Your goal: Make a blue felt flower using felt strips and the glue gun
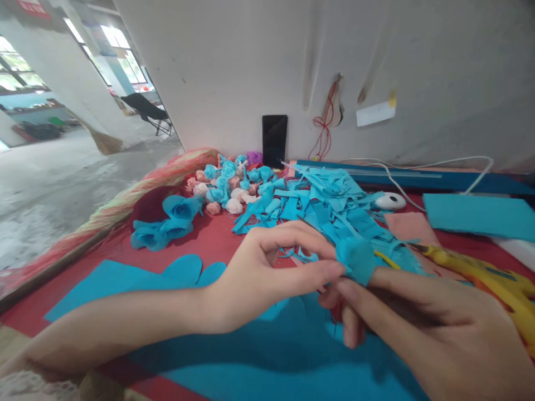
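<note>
A small blue paper flower (355, 259) is held between my two hands, right of the middle of the view. My left hand (271, 267) pinches its left edge with thumb and fingers. My right hand (426, 317) grips it from the right and below, thumb and fingers pressed together at its base. Under my hands lies a large blue sheet (259, 356). Blue cut pieces with rounded ends (183, 269) rest to the left of my left hand. Behind the hands spreads a heap of blue paper scraps (330, 195).
Larger blue flowers (167, 223) and a cluster of small pink, white and blue flowers (228, 184) lie back left. A yellow glue gun (489, 273) is at right. A phone (275, 140) leans on the wall. A white mouse-like object (390, 201) sits near a cable.
</note>
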`<state>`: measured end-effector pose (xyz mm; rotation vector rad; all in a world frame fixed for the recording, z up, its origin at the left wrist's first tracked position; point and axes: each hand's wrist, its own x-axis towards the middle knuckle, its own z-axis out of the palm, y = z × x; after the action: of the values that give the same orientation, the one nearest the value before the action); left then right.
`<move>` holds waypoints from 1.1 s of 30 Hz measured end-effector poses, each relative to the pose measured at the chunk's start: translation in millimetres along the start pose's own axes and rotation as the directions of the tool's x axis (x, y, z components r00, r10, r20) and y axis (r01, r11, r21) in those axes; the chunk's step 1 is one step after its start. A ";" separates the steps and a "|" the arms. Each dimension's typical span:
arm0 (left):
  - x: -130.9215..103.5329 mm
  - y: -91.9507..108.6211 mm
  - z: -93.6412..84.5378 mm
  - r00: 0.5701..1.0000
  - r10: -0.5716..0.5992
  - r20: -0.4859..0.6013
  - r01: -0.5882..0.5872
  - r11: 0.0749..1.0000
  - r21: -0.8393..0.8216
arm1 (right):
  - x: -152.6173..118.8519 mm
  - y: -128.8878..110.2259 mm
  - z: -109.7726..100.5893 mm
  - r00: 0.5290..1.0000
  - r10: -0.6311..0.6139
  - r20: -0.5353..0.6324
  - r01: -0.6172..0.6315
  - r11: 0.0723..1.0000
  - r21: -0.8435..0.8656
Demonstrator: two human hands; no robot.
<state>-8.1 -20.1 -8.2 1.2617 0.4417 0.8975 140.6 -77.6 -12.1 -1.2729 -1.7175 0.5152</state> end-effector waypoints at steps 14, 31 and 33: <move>0.6 1.3 -3.4 0.999 0.052 0.004 -0.052 0.991 0.125 | -1.5 -2.2 2.0 1.000 0.027 -0.006 -0.026 0.994 0.102; 2.4 0.0 -4.7 0.998 -0.043 0.053 0.044 0.999 -0.014 | -4.6 -0.8 1.8 0.997 -0.064 -0.039 0.068 0.993 0.102; 2.4 -1.4 -5.1 0.997 -0.039 0.065 0.041 0.999 -0.035 | -5.0 -2.1 1.7 0.999 -0.043 -0.030 0.047 0.989 0.140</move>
<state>-9.9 -15.1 -10.6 1.2412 0.3965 0.8254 138.4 -82.6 -13.5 -1.1335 -1.6533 0.5794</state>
